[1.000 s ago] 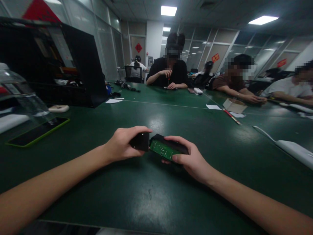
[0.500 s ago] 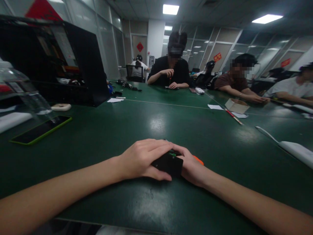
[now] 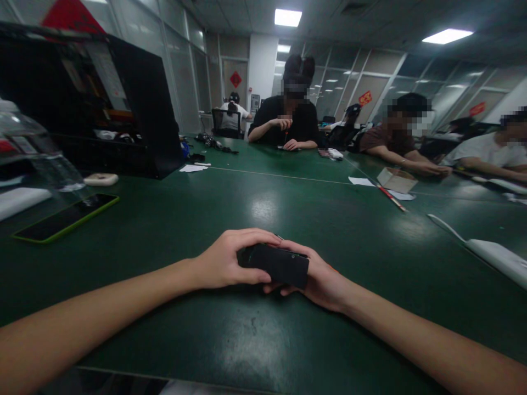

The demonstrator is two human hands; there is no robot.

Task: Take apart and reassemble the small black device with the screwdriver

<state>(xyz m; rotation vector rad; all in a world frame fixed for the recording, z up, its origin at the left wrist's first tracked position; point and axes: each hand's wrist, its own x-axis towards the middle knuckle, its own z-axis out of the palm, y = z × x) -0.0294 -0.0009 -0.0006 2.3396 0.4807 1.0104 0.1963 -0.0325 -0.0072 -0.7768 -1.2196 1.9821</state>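
Note:
A small black rectangular case (image 3: 280, 266) is held between both hands just above the green table, its flat face turned to me. My left hand (image 3: 230, 260) is closed on its left end, thumb across the front and fingers over the top. At the other end my right hand (image 3: 327, 274) grips it, with some fingertips showing beneath the lower edge. A sliver of an orange object (image 3: 334, 269) peeks out behind my right hand; the rest of it is hidden.
To the left are a phone (image 3: 68, 218) with a green edge, a clear bottle (image 3: 49, 153) and a large black open-fronted box (image 3: 158, 109). A white power strip (image 3: 496, 260) lies at right, a small carton (image 3: 397, 179) further back. Several people sit around the table (image 3: 197, 208).
The black case has tilted, so its front face shows more fully and the green board inside is mostly covered. My left fingers shifted back; right fingertips now show below. Less orange is visible.

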